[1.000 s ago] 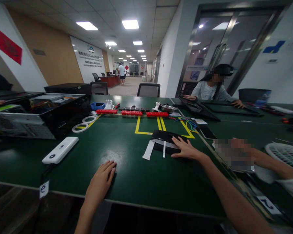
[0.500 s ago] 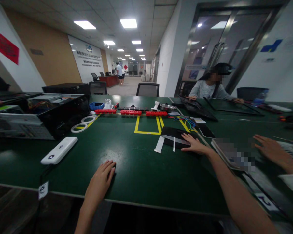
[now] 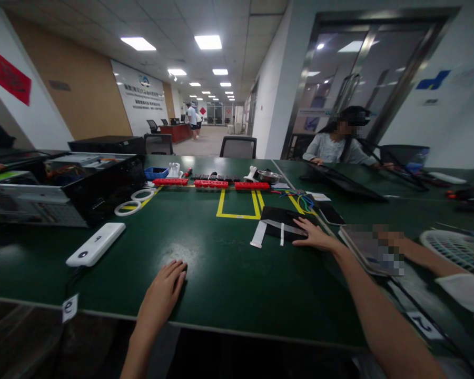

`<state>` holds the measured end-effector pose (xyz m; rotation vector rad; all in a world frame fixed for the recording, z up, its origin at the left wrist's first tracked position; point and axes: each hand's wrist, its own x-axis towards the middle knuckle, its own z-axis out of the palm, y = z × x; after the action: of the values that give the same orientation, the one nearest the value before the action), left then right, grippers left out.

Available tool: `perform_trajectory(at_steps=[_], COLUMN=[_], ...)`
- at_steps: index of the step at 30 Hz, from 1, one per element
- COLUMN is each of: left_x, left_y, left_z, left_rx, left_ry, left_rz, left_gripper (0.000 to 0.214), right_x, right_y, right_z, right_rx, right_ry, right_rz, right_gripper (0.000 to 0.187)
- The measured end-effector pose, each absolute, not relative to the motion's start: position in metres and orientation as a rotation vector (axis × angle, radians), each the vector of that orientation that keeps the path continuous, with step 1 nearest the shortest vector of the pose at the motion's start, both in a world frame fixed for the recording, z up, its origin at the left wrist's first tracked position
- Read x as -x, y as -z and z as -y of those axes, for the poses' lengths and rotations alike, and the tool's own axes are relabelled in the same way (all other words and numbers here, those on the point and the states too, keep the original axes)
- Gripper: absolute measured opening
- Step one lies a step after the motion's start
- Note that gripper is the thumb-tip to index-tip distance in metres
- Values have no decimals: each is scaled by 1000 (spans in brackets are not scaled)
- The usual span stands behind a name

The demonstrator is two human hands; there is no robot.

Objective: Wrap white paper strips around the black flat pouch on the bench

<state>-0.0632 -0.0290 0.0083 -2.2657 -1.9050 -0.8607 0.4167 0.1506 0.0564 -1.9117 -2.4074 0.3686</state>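
Left of the dark phone (image 3: 332, 214), a black panel (image 3: 279, 214) lies partly under the right hand (image 3: 318, 237), fingers spread and loose; farther left, the left hand (image 3: 164, 288) rests, fingers released.

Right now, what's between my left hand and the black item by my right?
The head view shows green tabletop, then a white strip extending from the black item.

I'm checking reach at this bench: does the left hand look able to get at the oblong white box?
Likely yes: the left hand lies on the green tabletop, and only that surface shows between it and the oblong white box.
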Motion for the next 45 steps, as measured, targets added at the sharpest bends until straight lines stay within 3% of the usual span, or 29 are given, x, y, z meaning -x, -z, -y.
perform_trajectory(at_steps=[14,26,35,38,45], left_x=[62,63,61,60,59], left_y=[-6,-3,-6,-7,-6], left_z=[27,25,25,25,22], left_rx=[2265,2257,2261,2260,2279], left_ry=[864,881,892,888,816], left_rz=[1912,1911,1928,1941,1981], left_gripper=[36,37,37,37,41], right_x=[-392,-284,-232,-229,-230], right_y=[-66,-82,-74,-73,-76], right_z=[-139,-78,-33,-28,-29], right_rx=[1889,1475,1277,1174,784], right_ry=[-433,-470,-256,-195,168], right_rz=[2462,2801,2862,2872,2932], right_gripper=[105,106,103,89,33])
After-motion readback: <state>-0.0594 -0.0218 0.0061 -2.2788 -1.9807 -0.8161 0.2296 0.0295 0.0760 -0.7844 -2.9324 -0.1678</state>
